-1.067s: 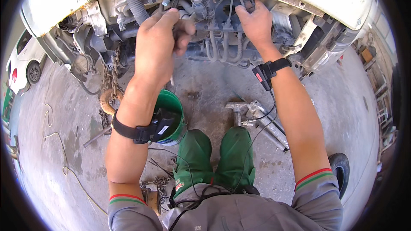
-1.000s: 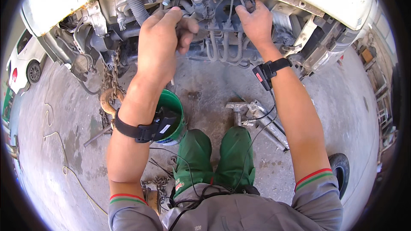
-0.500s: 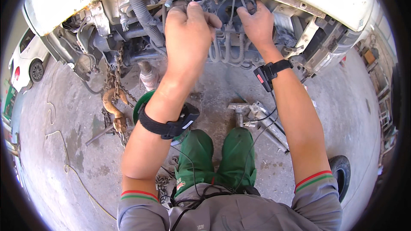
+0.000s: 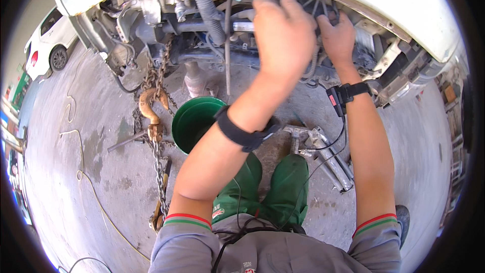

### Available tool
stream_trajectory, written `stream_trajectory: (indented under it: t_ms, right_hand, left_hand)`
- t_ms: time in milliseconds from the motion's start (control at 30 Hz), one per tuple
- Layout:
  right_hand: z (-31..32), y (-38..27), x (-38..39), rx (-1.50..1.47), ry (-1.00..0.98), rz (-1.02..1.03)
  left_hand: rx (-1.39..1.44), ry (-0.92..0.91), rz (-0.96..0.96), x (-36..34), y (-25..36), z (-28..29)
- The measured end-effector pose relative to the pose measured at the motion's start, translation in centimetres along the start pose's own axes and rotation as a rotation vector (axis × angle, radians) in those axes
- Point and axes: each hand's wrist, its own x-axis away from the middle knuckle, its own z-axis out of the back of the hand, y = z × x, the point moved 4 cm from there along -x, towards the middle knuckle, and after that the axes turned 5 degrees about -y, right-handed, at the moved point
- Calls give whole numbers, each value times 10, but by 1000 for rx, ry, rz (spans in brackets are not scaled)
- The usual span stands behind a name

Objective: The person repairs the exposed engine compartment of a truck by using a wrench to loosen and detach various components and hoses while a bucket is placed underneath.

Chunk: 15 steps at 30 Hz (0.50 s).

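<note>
Both my hands reach into the opened front of a white vehicle point(image 4: 429, 35), among hoses and metal parts. My left hand point(image 4: 285, 38) is curled closed in front of the hoses; what its fingers grip, if anything, is hidden behind it. Close on its right, my right hand point(image 4: 338, 38) is closed with thumb and fingers around a thin grey hose, where several thin lines run down from the panel edge. A thick ribbed grey hose point(image 4: 206, 10) hangs left of my hands. Beside it, a thin straight hose point(image 4: 228, 45) hangs down.
A rusty hook point(image 4: 147, 106) hangs on a chain point(image 4: 161, 172) at the left. A green bucket point(image 4: 184, 108) stands before my knees. Metal jack-like equipment point(image 4: 331, 162) lies on the floor at right. A white car point(image 4: 55, 43) stands far left, and a cord point(image 4: 81, 156) crosses the floor.
My left hand has moved right, closer to my right hand, uncovering the hanging thin hose. The view has shifted, and more of the green bucket shows. My right hand stays among the thin lines.
</note>
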Motion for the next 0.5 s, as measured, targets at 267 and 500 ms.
stream_trajectory:
  t_ms: [267,500]
  right_hand:
    - [2,-3,2,-2,-58,-40]
    - [6,4,4,-21,-15,-5]
  left_hand:
    - [-103,-92,77,-6,-10,30]
    - [-309,-169,55,-40,-12,101]
